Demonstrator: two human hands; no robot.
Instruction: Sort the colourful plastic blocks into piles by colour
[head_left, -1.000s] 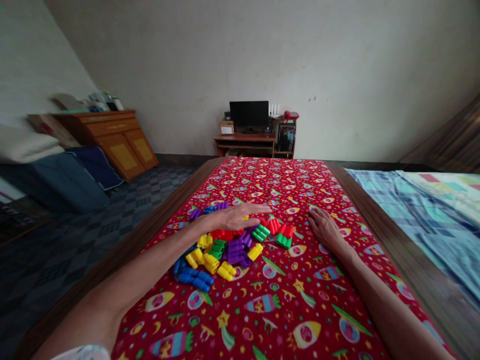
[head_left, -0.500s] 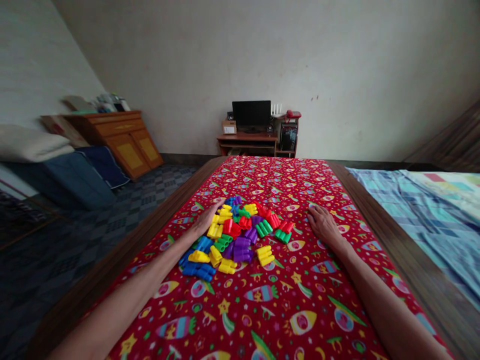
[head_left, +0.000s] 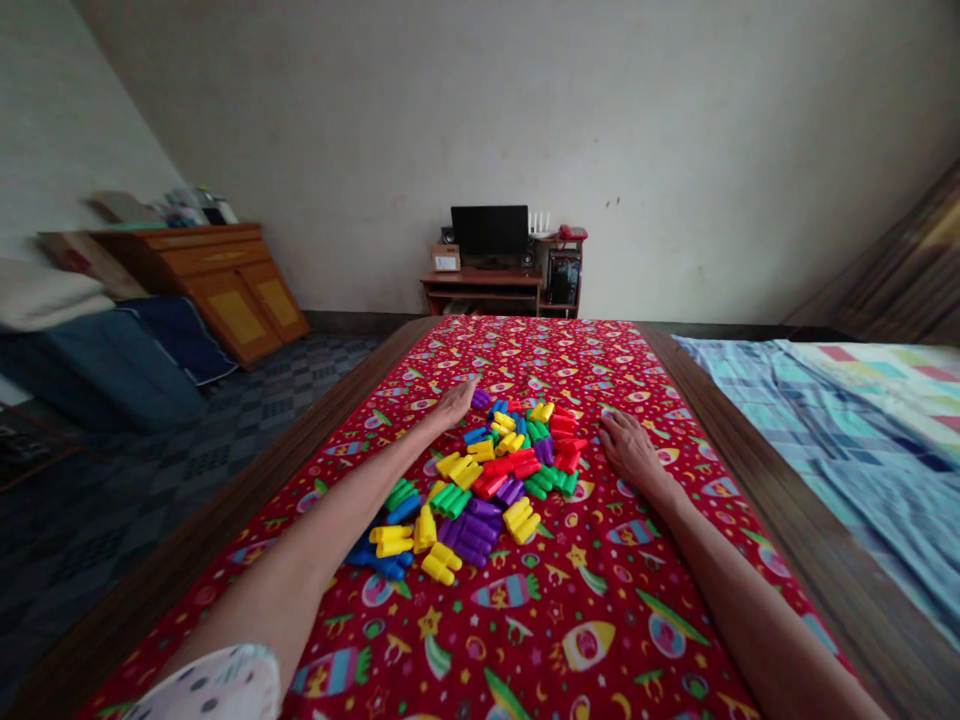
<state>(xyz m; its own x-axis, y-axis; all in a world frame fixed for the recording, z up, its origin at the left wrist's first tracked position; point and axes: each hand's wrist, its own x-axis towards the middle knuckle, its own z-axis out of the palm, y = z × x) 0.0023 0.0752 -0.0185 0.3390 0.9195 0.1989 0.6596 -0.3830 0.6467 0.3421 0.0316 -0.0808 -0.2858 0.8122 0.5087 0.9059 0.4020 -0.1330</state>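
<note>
At the far left edge of a heap of plastic building blocks [head_left: 514, 465], my left hand [head_left: 454, 403] reaches forward with its fingers stretched out. Its fingertips are right beside a purple block [head_left: 481, 399]; I see no block gripped. Red, yellow, green, blue and purple blocks lie jumbled, each shaped like joined tubes. Close to my left forearm are a yellow block [head_left: 391, 541] and a blue block [head_left: 386, 566]. My right hand [head_left: 631, 446] rests open and palm down on the red patterned cloth [head_left: 637, 620], to the right of the heap and apart from it.
The cloth covers a long table with dark wooden edges [head_left: 739, 480]. Beyond its far end stands a desk with a monitor [head_left: 490, 231]. A wooden cabinet [head_left: 232, 290] is at the left, and a bed with a blue checked sheet [head_left: 817, 450] lies along the right.
My left hand has moved forward along the heap's left side. Several blocks have shifted and the heap is more spread out. My right hand stays in place; the view has turned slightly.
</note>
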